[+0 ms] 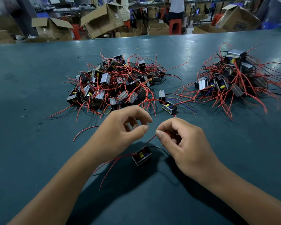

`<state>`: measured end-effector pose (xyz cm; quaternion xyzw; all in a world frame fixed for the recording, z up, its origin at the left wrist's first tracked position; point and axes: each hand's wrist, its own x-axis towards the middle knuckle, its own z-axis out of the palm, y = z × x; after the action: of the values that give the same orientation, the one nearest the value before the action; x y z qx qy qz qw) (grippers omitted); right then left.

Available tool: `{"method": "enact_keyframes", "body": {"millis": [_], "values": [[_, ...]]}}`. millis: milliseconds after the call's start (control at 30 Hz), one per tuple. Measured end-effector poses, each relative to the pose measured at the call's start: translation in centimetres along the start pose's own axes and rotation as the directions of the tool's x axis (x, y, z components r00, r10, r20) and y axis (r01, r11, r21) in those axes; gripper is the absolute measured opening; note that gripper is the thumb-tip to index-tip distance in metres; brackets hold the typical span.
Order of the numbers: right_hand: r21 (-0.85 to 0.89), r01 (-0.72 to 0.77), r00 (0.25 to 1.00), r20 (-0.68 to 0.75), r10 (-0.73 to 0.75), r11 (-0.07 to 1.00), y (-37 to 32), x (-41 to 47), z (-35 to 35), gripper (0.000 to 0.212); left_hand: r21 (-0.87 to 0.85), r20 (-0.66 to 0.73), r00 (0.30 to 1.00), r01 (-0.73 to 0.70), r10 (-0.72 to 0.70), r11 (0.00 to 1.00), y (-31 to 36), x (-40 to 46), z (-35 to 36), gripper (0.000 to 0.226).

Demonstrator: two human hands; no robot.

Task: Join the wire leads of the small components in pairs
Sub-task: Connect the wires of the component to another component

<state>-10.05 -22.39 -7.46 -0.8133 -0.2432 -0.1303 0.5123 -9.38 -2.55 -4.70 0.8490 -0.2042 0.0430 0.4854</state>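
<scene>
A small black component [142, 155] with a yellow part and red leads lies on the green table [31, 95] between my wrists. My right hand [183, 143] pinches a red lead [152, 139] that rises from this component, its bare tip sticking out past thumb and forefinger. My left hand [123, 132] hovers just left of that tip with fingers curled and thumb near forefinger; it is blurred, and I cannot tell whether it holds the wire end.
A big pile of components with tangled red leads [117, 82] lies ahead at centre. A second pile [230, 77] sits at the right. Two loose components [169, 107] lie between them. Cardboard boxes [102, 20] and red stools stand beyond the table's far edge.
</scene>
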Motion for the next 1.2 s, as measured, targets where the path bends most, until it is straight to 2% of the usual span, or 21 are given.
{"method": "enact_keyframes", "body": {"millis": [67, 133, 267, 433, 600, 767, 867, 967, 1067, 1100, 1133, 1200], "values": [[0.019, -0.020, 1.000, 0.013, 0.020, 1.000, 0.1, 0.0, -0.1, 0.007, 0.194, 0.034, 0.977, -0.215, 0.212, 0.957, -0.3, 0.0, -0.6, 0.010], [0.022, -0.023, 0.999, 0.034, 0.023, 0.999, 0.1, 0.0, -0.1, 0.006, 0.259, 0.051, 0.953, -0.302, 0.299, 0.918, -0.3, 0.1, -0.5, 0.010], [0.016, -0.011, 0.998, 0.067, 0.009, 1.000, -0.1, 0.0, -0.2, 0.006, 0.324, 0.050, 0.930, -0.360, 0.365, 0.875, -0.2, 0.3, -0.2, 0.009], [0.001, 0.016, 0.995, 0.101, -0.016, 1.000, 0.0, 0.0, -0.2, 0.006, 0.331, 0.079, 0.930, -0.363, 0.358, 0.871, -0.2, 0.1, -0.5, 0.012], [-0.045, 0.076, 0.993, 0.095, -0.072, 0.996, -0.1, 0.0, -0.2, 0.006, 0.316, 0.112, 0.952, -0.307, 0.286, 0.898, 0.2, 0.1, -0.7, 0.011], [-0.107, 0.147, 0.986, 0.095, -0.137, 0.983, -0.1, 0.0, -0.3, 0.006, 0.114, 0.165, 0.978, -0.145, 0.125, 0.983, 0.4, -0.3, -0.9, 0.015], [-0.127, 0.168, 0.983, 0.096, -0.157, 0.978, -0.1, -0.1, -0.3, 0.004, 0.083, 0.160, 0.986, -0.066, 0.053, 0.994, 0.5, -0.3, -0.8, 0.019], [-0.163, 0.189, 0.981, 0.082, -0.178, 0.968, -0.1, -0.1, -0.2, 0.006, -0.077, 0.179, 0.978, 0.124, -0.109, 0.989, 0.7, -0.3, -0.2, 0.023], [-0.156, 0.165, 0.986, 0.062, -0.157, 0.974, -0.1, -0.2, -0.2, 0.005, -0.336, 0.212, 0.919, 0.387, -0.332, 0.859, 0.8, -0.3, 0.7, 0.021], [-0.135, 0.141, 0.989, 0.053, -0.135, 0.981, -0.1, -0.1, -0.2, 0.005, -0.369, 0.200, 0.916, 0.399, -0.347, 0.839, 0.8, -0.3, 0.8, 0.022], [-0.107, 0.109, 0.993, 0.044, -0.105, 0.988, 0.0, -0.1, -0.2, 0.005, -0.342, 0.164, 0.932, 0.360, -0.322, 0.868, 0.7, -0.4, 0.7, 0.023], [-0.056, 0.054, 0.998, 0.034, -0.053, 0.997, 0.1, 0.0, -0.3, 0.006, -0.156, 0.098, 0.982, 0.176, -0.162, 0.972, 0.6, -0.5, 0.0, 0.020]]}}
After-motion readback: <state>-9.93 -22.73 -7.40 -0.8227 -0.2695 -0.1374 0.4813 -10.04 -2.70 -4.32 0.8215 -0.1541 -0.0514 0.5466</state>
